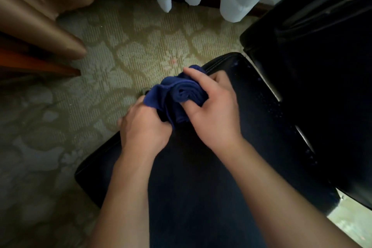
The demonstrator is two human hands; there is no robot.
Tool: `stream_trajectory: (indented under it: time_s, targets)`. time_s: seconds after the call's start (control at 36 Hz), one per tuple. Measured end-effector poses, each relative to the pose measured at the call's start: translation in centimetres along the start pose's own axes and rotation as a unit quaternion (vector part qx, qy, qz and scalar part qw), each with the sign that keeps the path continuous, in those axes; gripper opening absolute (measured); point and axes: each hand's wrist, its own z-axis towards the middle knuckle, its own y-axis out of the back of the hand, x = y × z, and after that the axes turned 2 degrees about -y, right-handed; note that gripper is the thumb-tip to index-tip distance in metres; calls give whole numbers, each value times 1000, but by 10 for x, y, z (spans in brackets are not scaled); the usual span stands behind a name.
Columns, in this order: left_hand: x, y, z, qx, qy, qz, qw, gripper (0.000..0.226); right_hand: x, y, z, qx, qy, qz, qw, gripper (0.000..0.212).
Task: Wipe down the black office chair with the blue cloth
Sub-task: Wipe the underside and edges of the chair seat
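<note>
We hold the blue cloth [177, 98] bunched between both hands, just above the front edge of the black office chair [241, 127], a little past the centre of the view toward 12 o'clock. Our right hand [211, 106] wraps the rolled bulk, fingers curled round it with the forefinger stretched over the top; our left hand [145, 125], at 9 o'clock from the cloth, grips its loose lower corner. The seat runs from the hands down toward 6 o'clock, the chair back rising dark at 2 o'clock. We judge the main risk to be the wad itself: so tightly balled, it would touch the seat with a small patch and leave streaks. A loose tail could also slip free and drag on the patterned carpet [100, 56] at 10 o'clock, picking up grit that would scratch or soil the seat
</note>
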Motion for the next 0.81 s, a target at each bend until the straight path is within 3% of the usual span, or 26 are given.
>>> stream_trajectory:
  time_s: [0.17, 0.36, 0.61, 0.69, 0.81]
  targets:
    - [-5, 1, 1, 4, 10, 10, 1000, 38, -5, 2, 4, -5, -11, 5, 1000, 54]
    - [-6, 1, -5, 20, 27, 10, 999, 59, -11, 14, 15, -64, -13, -17, 998, 54]
    - [10, 2, -11, 29, 44, -11, 999, 54, -14, 23, 26, -145, -35, 11, 989, 54]
    - [15, 7, -14, 40, 56, -8, 998, 53, -7, 20, 17, -135, -14, 19, 991, 57]
    - [22, 8, -11, 64, 41, -7, 997, 57, 1, 15, 3, -65, 22, 22, 997, 61]
